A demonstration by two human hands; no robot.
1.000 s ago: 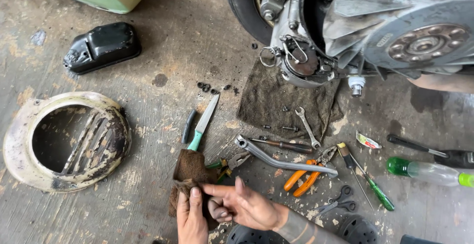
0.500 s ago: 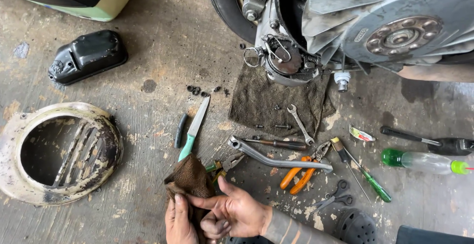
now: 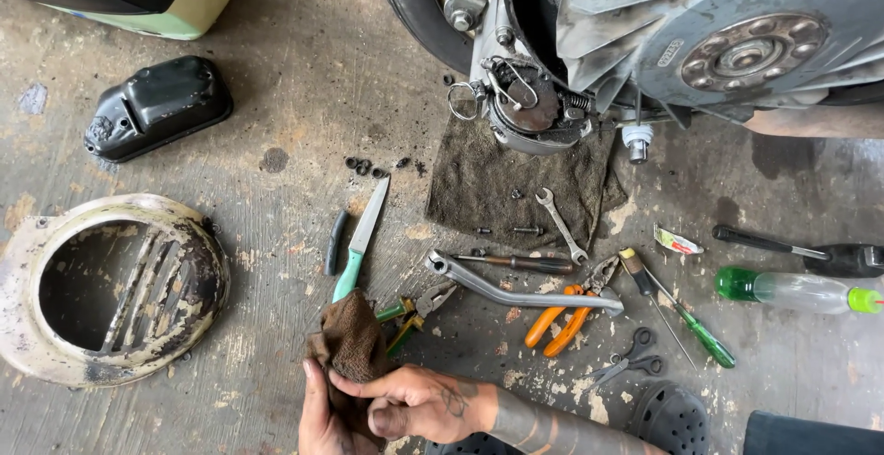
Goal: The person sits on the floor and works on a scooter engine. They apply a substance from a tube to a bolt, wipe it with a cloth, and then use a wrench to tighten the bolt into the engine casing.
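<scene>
Both hands clamped on crumpled brown cloth rag point(image 3: 354, 340): left hand point(image 3: 322, 418) beneath, right hand point(image 3: 419, 406) nearer, rag extending upward, away.

Brown rag point(image 3: 354, 340), green-handled knife point(image 3: 361, 239), orange-handled pliers point(image 3: 566, 312), black cover point(image 3: 158, 107).

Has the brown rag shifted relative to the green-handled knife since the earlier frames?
No. The brown rag lies just below the green-handled knife as before, gripped by both hands; only the camera shifted.
</scene>
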